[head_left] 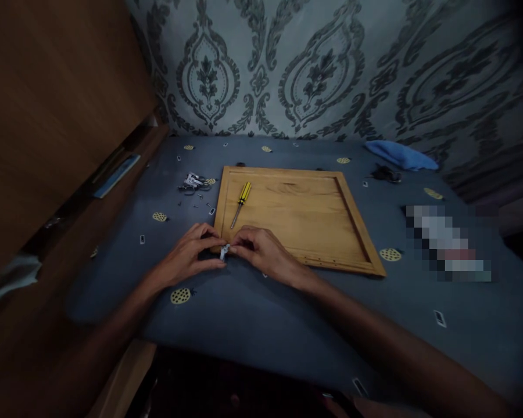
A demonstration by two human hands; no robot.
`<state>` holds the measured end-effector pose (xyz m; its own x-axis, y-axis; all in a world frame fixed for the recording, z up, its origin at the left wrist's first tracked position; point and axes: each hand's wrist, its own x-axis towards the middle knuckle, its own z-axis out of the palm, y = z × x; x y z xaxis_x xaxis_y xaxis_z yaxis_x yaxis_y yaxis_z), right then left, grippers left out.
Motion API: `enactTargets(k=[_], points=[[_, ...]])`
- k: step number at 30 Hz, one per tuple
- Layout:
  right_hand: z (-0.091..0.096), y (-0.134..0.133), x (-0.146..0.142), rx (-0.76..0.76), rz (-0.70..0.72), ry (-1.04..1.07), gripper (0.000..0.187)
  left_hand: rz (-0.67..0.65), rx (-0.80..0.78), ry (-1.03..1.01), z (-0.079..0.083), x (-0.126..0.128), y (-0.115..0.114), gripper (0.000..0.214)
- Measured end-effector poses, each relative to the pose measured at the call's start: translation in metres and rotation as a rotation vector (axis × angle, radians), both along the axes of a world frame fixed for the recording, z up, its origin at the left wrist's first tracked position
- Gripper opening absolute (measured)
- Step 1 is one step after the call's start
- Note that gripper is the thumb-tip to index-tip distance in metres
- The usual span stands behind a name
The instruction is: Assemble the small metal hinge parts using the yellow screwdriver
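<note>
A small metal hinge (pixel 224 252) sits at the near left corner of a framed wooden cabinet door (pixel 305 217). My left hand (pixel 196 251) grips the hinge from the left between thumb and fingers. From the other side my right hand (pixel 261 249) is closed, its thumb and fingertips pinching at the hinge's top right; whether a screw is between them is too small to tell. A screwdriver (pixel 243 200) with a yellow and black handle lies on the door, its tip pointing toward my hands.
More metal hinges (pixel 194 181) and several loose screws (pixel 198 203) lie left of the door. A blue cloth (pixel 401 155) and a dark object (pixel 386 173) are at the back right. A blurred-out item (pixel 447 244) lies right. Brown wooden furniture (pixel 61 87) borders the left side.
</note>
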<state>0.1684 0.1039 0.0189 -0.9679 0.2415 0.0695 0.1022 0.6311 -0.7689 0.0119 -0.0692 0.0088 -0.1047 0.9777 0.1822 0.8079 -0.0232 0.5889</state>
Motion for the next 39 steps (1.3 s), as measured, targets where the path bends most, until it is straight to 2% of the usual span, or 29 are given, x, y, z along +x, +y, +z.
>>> enactTargets(k=[18, 29, 39], points=[[0.001, 0.007, -0.014, -0.107, 0.045, -0.155, 0.011, -0.007, 0.015, -0.001, 0.0, -0.001, 0.0, 0.044], [0.001, 0.008, -0.023, -0.131, 0.063, -0.174, 0.015, 0.007, 0.016, -0.007, -0.004, -0.001, 0.0, 0.045], [-0.007, 0.01, -0.021, -0.212, 0.054, -0.127, 0.019, 0.003, -0.004, 0.001, -0.004, -0.003, 0.001, 0.044]])
